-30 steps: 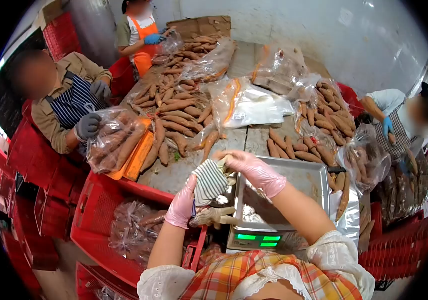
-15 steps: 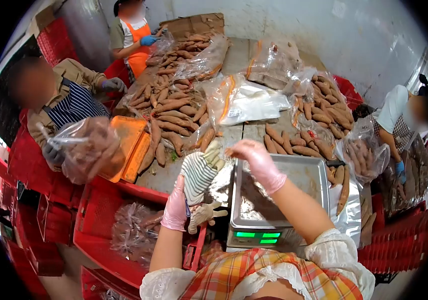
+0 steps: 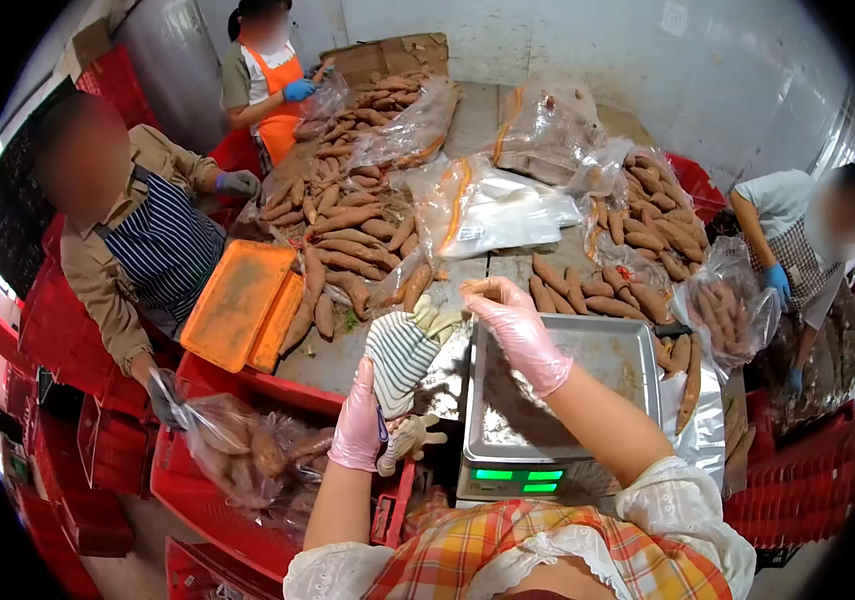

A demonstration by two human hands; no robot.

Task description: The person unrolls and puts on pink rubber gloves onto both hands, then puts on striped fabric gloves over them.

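Note:
My left hand (image 3: 356, 425), in a thin pink glove, is closed round the cuff of a striped white-and-grey work glove (image 3: 398, 360) whose fingers point up and right. A second pale work glove (image 3: 411, 444) hangs below it, close to the same hand. My right hand (image 3: 520, 335), also in pink, is raised over the near-left part of a metal scale pan (image 3: 598, 360). Its thumb and fingertips are pinched together near the striped glove's fingertips; what they hold, if anything, I cannot make out.
The scale's green display (image 3: 518, 476) faces me. Sweet potatoes (image 3: 348, 240) are heaped across the table, with plastic bags (image 3: 513, 210) among them. A red crate (image 3: 188, 450) with bagged sweet potatoes is at my left, beside an orange tray (image 3: 238, 305). Three co-workers stand around the table.
My right hand's fingers have drawn into a pinch; my left still grips the striped glove. The co-worker at left has lowered a bag of sweet potatoes into the red crate.

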